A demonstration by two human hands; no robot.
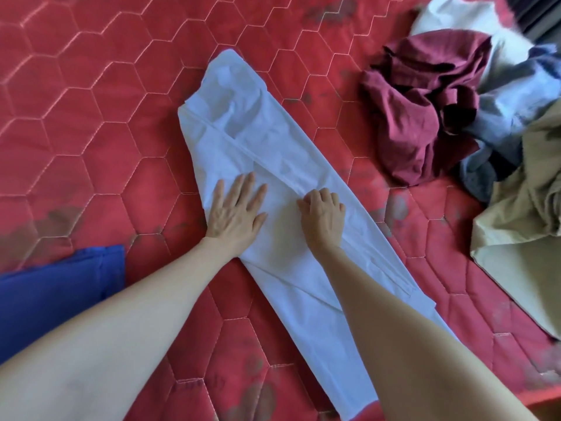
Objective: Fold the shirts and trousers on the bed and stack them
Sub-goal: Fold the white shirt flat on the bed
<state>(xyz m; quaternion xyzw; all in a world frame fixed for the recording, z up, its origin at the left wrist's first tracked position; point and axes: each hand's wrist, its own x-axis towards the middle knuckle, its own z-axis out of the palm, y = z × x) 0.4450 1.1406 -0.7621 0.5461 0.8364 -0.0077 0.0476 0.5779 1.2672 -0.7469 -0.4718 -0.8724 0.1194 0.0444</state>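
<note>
A pair of white trousers lies folded lengthwise in a long diagonal strip on the red quilted bed. My left hand presses flat on the cloth near the middle, fingers spread. My right hand rests beside it with the fingers curled down onto a fold line of the trousers; whether it pinches the cloth is unclear. A blue garment lies flat at the left edge.
A loose heap sits at the right: a maroon garment, a grey-blue garment, a beige cloth and a white cloth. The bed's front edge shows at the bottom right.
</note>
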